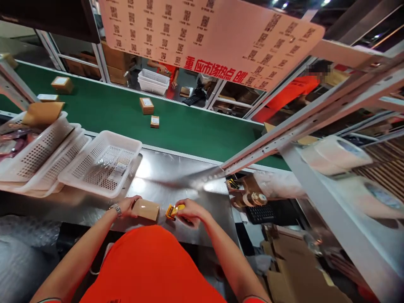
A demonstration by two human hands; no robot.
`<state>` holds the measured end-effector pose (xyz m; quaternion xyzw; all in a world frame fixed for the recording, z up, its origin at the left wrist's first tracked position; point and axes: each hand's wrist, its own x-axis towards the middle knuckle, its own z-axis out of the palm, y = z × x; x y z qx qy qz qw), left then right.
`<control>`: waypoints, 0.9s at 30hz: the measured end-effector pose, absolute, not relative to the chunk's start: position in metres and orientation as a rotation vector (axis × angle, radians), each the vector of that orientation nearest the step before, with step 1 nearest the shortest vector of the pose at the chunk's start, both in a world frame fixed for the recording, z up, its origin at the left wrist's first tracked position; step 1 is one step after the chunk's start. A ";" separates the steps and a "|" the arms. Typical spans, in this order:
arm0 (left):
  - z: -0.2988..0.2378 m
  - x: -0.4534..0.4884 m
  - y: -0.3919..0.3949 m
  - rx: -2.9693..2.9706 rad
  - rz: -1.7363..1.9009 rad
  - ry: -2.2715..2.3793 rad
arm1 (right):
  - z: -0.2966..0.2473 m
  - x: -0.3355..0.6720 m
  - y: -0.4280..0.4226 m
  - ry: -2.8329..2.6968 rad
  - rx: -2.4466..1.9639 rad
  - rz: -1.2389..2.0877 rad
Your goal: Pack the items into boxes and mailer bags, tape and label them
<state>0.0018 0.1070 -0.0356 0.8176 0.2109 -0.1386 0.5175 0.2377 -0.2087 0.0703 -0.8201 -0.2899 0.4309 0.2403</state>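
Note:
A small brown cardboard box [147, 210] lies on the metal worktable [181, 166], close to my body. My left hand [128, 207], with a metal watch on the wrist, grips the box at its left end, fingers bent around it. Just right of the box, my right hand [188, 209] is closed on a yellow tape dispenser [172, 211]. The dispenser's head points toward the box, with a gap between them. Part of the tape roll shows beneath my right hand.
A white perforated basket [104, 164] holding a clear bag stands left, beside stacked baskets [41, 155]. Beyond runs a green conveyor belt [195, 130] carrying several small boxes [147, 106]. Right are a slanted metal post [252, 153], a keyboard [260, 213] and flattened cardboard [293, 265]. A sign [214, 38] hangs ahead.

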 end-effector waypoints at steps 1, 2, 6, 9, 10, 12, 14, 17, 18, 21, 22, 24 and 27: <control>-0.037 0.000 0.109 1.968 -0.327 0.501 | 0.074 0.237 -0.212 -0.846 -2.280 1.116; -0.038 -0.002 0.112 1.970 -0.319 0.511 | 0.077 0.235 -0.216 -0.895 -2.316 1.057; -0.041 -0.009 0.118 1.948 -0.296 0.528 | 0.082 0.229 -0.232 -0.987 -2.457 0.907; -0.045 -0.014 0.115 1.897 -0.253 0.537 | 0.073 0.229 -0.246 -0.933 -2.666 0.767; -0.047 -0.016 0.113 1.875 -0.236 0.543 | 0.067 0.229 -0.249 -0.890 -2.742 0.716; -0.050 -0.018 0.106 1.836 -0.214 0.553 | 0.050 0.232 -0.256 -0.786 -2.860 0.631; -0.053 -0.019 0.097 1.798 -0.185 0.562 | 0.031 0.235 -0.261 -0.665 -2.891 0.538; -0.054 -0.018 0.086 1.714 -0.109 0.591 | 0.006 0.240 -0.267 -0.489 -2.808 0.420; -0.053 -0.017 0.083 1.695 -0.084 0.602 | 0.000 0.241 -0.268 -0.424 -2.726 0.389; -0.047 -0.009 0.076 1.718 -0.053 0.601 | -0.007 0.233 -0.255 -0.295 -2.406 0.345; -0.043 -0.006 0.073 1.754 -0.055 0.591 | -0.007 0.226 -0.245 -0.282 -2.309 0.351; -0.032 0.001 0.064 1.862 -0.087 0.549 | -0.009 0.207 -0.217 -0.302 -2.177 0.406; -0.012 0.011 0.048 2.053 -0.154 0.465 | -0.012 0.179 -0.173 -0.376 -2.030 0.505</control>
